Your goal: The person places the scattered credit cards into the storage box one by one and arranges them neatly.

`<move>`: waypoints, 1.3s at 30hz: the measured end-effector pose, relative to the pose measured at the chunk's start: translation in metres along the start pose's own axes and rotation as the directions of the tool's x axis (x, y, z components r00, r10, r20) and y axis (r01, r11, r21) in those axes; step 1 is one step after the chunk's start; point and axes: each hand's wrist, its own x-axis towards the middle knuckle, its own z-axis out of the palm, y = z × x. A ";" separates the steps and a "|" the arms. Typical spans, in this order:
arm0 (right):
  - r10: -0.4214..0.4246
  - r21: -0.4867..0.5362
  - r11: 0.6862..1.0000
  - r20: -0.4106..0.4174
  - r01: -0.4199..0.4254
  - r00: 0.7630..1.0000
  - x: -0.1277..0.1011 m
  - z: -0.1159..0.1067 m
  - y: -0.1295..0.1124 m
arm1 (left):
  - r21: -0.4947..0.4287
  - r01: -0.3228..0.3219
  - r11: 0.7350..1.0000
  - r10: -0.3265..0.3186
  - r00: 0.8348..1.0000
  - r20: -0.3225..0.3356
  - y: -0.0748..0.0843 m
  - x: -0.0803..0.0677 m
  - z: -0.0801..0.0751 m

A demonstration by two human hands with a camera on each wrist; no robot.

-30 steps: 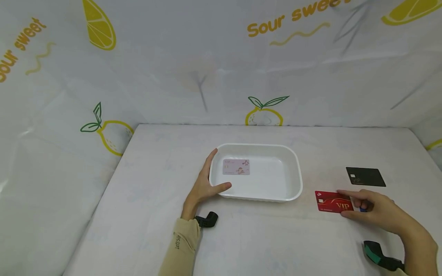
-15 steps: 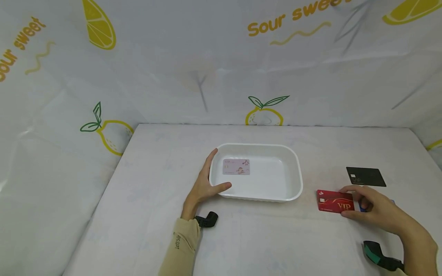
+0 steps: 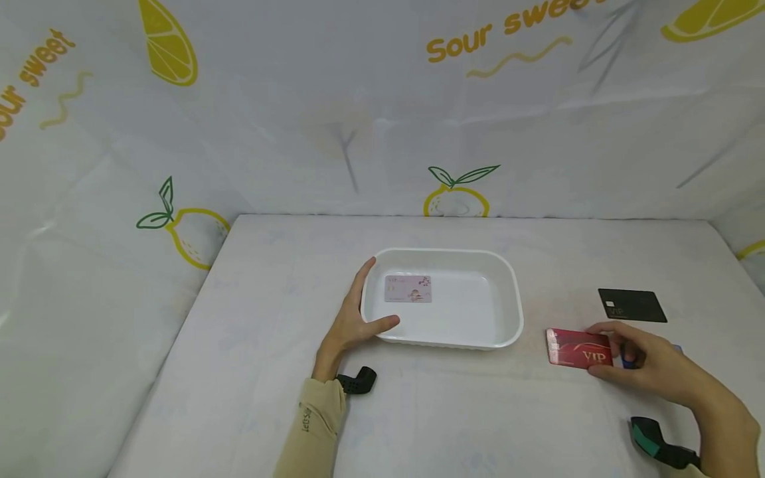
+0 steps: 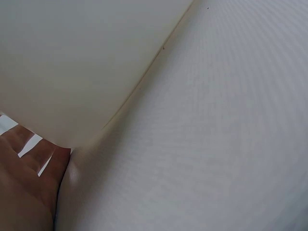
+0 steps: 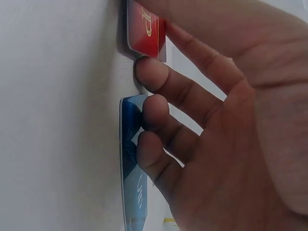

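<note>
My right hand (image 3: pixel 605 352) pinches the right end of a red VIP card (image 3: pixel 575 348), thumb at the near edge and forefinger at the far edge. In the right wrist view the red card (image 5: pixel 146 26) stands off the table above my fingertips (image 5: pixel 151 74), and a blue card (image 5: pixel 129 163) lies flat beneath the other fingers. My left hand (image 3: pixel 360 317) rests open against the left end of a white tray (image 3: pixel 514 318), fingers along its side, thumb on the front rim. A pink card (image 3: pixel 408 289) lies inside the tray. The left wrist view shows only the tray wall (image 4: pixel 72 62).
A black card (image 3: pixel 632 306) lies flat on the white table (image 3: pixel 454 411), beyond my right hand. Lemon-print sheeting (image 3: pixel 358 119) walls the table at the back and both sides. Small black wrist cameras (image 3: pixel 357 382) sit at each wrist.
My right fingers have closed on the red card's right end, and the card has shifted slightly and tilted up off the table. The left hand and tray have not moved.
</note>
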 end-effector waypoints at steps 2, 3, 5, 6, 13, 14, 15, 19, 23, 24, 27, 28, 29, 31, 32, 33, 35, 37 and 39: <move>0.012 -0.001 1.000 0.008 -0.012 1.000 0.000 0.000 0.000 | -0.001 0.002 1.000 -0.002 1.000 -0.001 0.000 0.000 0.000; 0.018 -0.006 1.000 0.009 -0.018 1.000 0.000 0.000 0.000 | -0.001 0.003 1.000 -0.003 1.000 -0.001 0.001 0.000 0.000; 0.018 -0.011 1.000 0.010 -0.018 1.000 0.000 0.001 0.000 | -0.001 0.002 1.000 -0.002 1.000 -0.001 0.000 0.000 0.000; 0.018 -0.014 1.000 0.009 -0.018 1.000 0.000 0.001 0.000 | -0.002 0.003 1.000 -0.003 1.000 0.000 0.000 0.000 0.000; 0.006 -0.013 1.000 -0.006 -0.006 1.000 0.001 0.002 -0.001 | -0.004 0.005 1.000 -0.005 1.000 0.001 -0.001 0.000 0.000; 0.006 -0.015 1.000 -0.005 -0.006 1.000 0.000 0.002 -0.001 | -0.006 0.004 1.000 -0.004 1.000 0.001 -0.001 0.000 0.000; 0.003 -0.016 1.000 -0.003 -0.004 1.000 0.000 0.002 -0.001 | -0.006 0.005 1.000 -0.005 1.000 0.002 -0.001 0.000 0.000; 0.014 -0.029 0.999 0.004 -0.014 1.000 0.001 0.002 -0.003 | -0.010 0.007 1.000 -0.007 1.000 0.001 -0.001 0.000 0.000; 0.024 -0.021 1.000 0.024 -0.023 0.999 0.002 0.001 -0.004 | -0.004 0.007 1.000 -0.007 1.000 0.000 -0.002 0.000 0.000; 0.024 -0.015 1.000 0.028 -0.024 0.999 0.002 0.001 -0.004 | 0.002 0.008 1.000 -0.008 1.000 -0.001 -0.002 0.000 0.000; 0.022 0.003 1.000 0.026 -0.022 0.999 0.002 0.000 -0.005 | 0.002 0.005 1.000 -0.005 1.000 0.000 -0.002 0.000 0.000; 0.021 0.006 1.000 0.024 -0.022 0.999 0.003 -0.001 -0.006 | 0.002 0.003 1.000 -0.003 1.000 0.002 -0.002 0.000 0.000; 0.021 0.009 1.000 0.026 -0.021 0.999 0.003 -0.001 -0.006 | 0.005 0.001 1.000 -0.001 1.000 0.001 -0.002 0.000 0.000; 0.021 0.015 1.000 0.022 -0.021 1.000 0.003 -0.001 -0.008 | 0.009 -0.001 1.000 0.001 1.000 -0.001 -0.002 0.001 0.000; 0.021 0.021 1.000 0.024 -0.021 1.000 0.004 -0.001 -0.008 | 0.010 -0.001 1.000 0.001 1.000 -0.003 -0.002 0.001 0.000; 0.022 0.026 0.999 0.024 -0.022 0.999 0.004 -0.002 -0.008 | 0.009 -0.002 1.000 0.002 1.000 -0.003 -0.002 0.002 0.000; 0.032 0.031 0.999 0.027 -0.032 0.999 0.004 -0.002 -0.009 | 0.006 -0.001 1.000 0.001 1.000 -0.003 -0.002 0.002 0.000; 0.037 0.037 0.999 0.021 -0.038 0.999 0.005 -0.003 -0.010 | 0.003 0.003 1.000 -0.003 1.000 -0.003 -0.001 0.001 0.000; 0.042 0.037 0.998 0.018 -0.043 0.999 0.005 -0.003 -0.010 | 0.010 0.005 1.000 -0.005 1.000 -0.005 -0.001 0.001 0.000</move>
